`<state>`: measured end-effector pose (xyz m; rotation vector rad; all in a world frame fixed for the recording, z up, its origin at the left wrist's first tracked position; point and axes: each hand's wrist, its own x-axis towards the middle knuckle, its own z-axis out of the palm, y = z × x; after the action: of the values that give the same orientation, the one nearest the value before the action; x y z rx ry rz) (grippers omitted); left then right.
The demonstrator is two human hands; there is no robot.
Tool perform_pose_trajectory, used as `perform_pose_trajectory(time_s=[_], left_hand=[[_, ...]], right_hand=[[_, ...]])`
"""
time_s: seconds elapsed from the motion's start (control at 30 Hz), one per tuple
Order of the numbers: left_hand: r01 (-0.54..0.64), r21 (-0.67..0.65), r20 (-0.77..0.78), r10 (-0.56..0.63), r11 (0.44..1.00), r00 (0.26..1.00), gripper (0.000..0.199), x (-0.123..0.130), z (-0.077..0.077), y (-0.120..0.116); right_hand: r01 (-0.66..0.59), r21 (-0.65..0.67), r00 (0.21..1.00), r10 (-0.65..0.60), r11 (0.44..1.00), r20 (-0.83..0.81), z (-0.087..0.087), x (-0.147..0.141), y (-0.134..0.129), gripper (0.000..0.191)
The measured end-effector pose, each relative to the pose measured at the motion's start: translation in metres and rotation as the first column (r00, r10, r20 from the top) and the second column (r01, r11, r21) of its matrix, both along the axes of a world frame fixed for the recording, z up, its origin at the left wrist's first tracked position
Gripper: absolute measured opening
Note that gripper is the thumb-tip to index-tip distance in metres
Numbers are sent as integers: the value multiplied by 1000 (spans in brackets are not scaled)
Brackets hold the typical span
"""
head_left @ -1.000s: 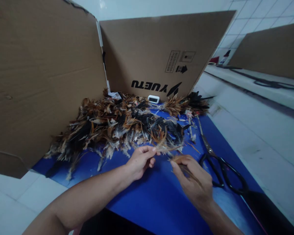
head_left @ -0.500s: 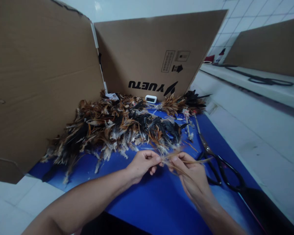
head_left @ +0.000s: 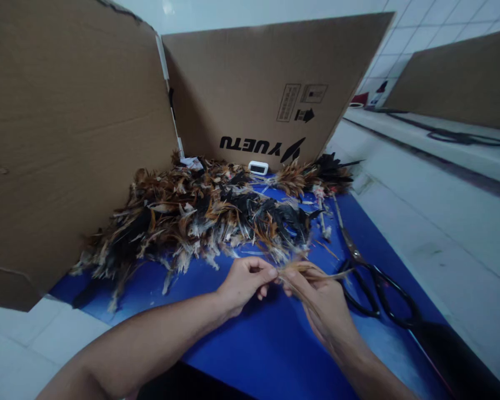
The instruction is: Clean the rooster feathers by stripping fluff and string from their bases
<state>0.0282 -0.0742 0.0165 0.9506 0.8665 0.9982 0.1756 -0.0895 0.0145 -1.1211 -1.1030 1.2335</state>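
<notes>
At the far left, a plain cardboard sheet (head_left: 75,133) is standing beside a pile of feathers (head_left: 191,222). Your left hand (head_left: 242,284) is pinching the pale ends of some brown feathers (head_left: 302,267) between thumb and forefinger. Behind, a cardboard panel (head_left: 233,83) is showing "YUETU" upside down with a leaf mark; its arrow is pointing right, and its small print is staying unreadable. A white gadget (head_left: 258,168) is resting before it. Your right hand (head_left: 327,297) is pinching the same feathers, fingers closed, above the blue bench (head_left: 250,350). Further right, black-handled scissors (head_left: 354,253) are lying on the bench.
</notes>
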Motion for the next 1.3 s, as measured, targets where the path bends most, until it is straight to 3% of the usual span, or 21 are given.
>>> perform_pose_trajectory(time_s=[0.57,1.03,1.3], left_hand=[[-45,-6,-59,45,999,997,34,1,-2,-2],[12,28,-54,-11,1000,998,31,1,-2,-2],[16,-17,10,-15,1000,1000,36,0,2,-1]], right_hand=[[20,-54,981,-9,998,196,4,-2,-3,24],[-1,-32,984,7,999,179,3,-3,-3,27],[14,-27,997,-12,1000,77,5,2,-1,26]])
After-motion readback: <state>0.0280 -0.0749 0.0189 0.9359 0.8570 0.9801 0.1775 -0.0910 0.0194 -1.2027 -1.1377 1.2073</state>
